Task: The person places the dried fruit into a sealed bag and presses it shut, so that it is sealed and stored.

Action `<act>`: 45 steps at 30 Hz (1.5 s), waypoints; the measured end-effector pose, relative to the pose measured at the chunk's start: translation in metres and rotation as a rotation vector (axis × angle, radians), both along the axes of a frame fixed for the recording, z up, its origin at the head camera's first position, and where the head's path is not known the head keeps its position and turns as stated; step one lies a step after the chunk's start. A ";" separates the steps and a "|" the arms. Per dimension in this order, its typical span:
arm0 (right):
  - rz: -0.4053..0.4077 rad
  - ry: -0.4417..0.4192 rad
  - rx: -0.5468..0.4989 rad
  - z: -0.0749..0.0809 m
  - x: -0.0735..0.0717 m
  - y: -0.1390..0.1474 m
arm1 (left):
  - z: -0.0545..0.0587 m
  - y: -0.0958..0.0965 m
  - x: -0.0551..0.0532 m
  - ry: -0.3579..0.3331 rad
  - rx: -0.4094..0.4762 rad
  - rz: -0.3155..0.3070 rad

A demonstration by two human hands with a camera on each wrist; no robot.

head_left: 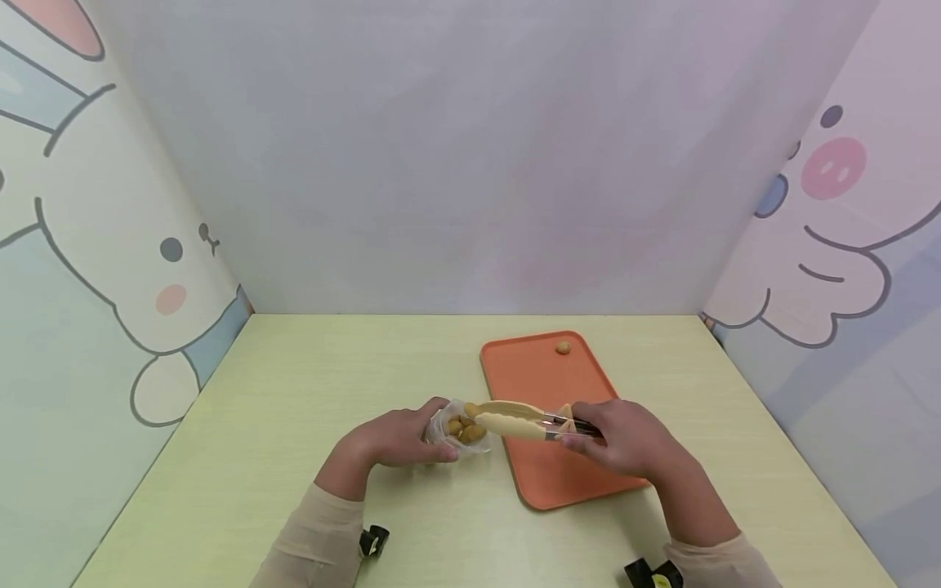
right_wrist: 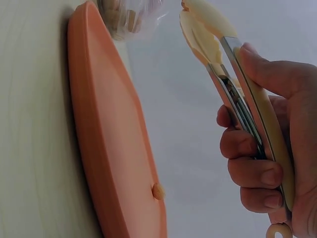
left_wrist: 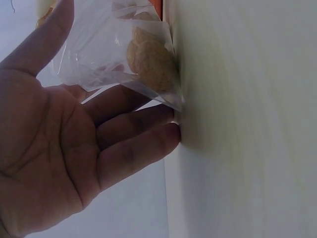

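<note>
My left hand (head_left: 403, 437) holds a clear plastic bag (left_wrist: 94, 44) low over the table, thumb on one side and fingers on the other. Inside lie several small brown walnut-like lumps (left_wrist: 153, 62). In my right hand (head_left: 625, 434) is a pair of tongs (head_left: 515, 418) with cream scalloped heads and metal arms, the fingers wrapped round the handles. The tong tips meet over the bag's mouth, with a brown lump (head_left: 471, 410) at them. Another such lump (head_left: 563, 348) sits near the far edge of the orange tray (head_left: 544, 376).
The orange tray stands on the pale yellow table (head_left: 331, 359), right of the bag and beneath the tongs. A grey back wall (head_left: 470, 163) and side panels with cartoon animals enclose the table. Black wrist mounts (head_left: 373, 541) sit at both sleeves.
</note>
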State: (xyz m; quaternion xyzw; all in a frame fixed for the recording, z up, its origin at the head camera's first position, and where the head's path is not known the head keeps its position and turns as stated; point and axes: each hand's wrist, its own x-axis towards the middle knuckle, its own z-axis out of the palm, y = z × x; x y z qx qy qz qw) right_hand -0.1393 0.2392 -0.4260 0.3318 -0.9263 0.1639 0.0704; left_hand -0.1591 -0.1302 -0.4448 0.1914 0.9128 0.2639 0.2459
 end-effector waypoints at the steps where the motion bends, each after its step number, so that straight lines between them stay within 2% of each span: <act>1: -0.001 0.003 0.008 0.000 0.000 -0.001 | 0.000 0.000 0.000 0.002 -0.001 -0.001; 7: -0.055 -0.034 0.062 -0.001 0.002 -0.008 | 0.000 0.000 0.000 -0.004 0.009 0.002; 12: -0.114 -0.112 0.070 0.002 0.002 -0.010 | 0.001 0.001 0.000 -0.010 -0.003 0.011; 19: -0.245 -0.205 0.065 0.004 -0.003 -0.006 | 0.001 0.001 0.001 -0.006 -0.014 0.013; 26: -0.352 -0.209 0.036 0.006 -0.010 0.007 | 0.000 0.001 0.001 -0.010 -0.015 0.015; 33: -0.531 -0.281 0.034 0.006 -0.016 0.023 | -0.001 0.001 0.000 -0.002 -0.024 0.013; 36: -0.546 -0.319 0.028 0.004 -0.019 0.029 | 0.000 0.001 0.000 -0.005 -0.027 0.017; 41: -0.519 -0.378 -0.017 0.000 -0.022 0.039 | 0.000 0.002 0.001 -0.011 -0.027 0.023; 45: -0.564 -0.396 -0.036 -0.005 -0.026 0.041 | 0.001 0.002 0.001 -0.014 -0.023 0.025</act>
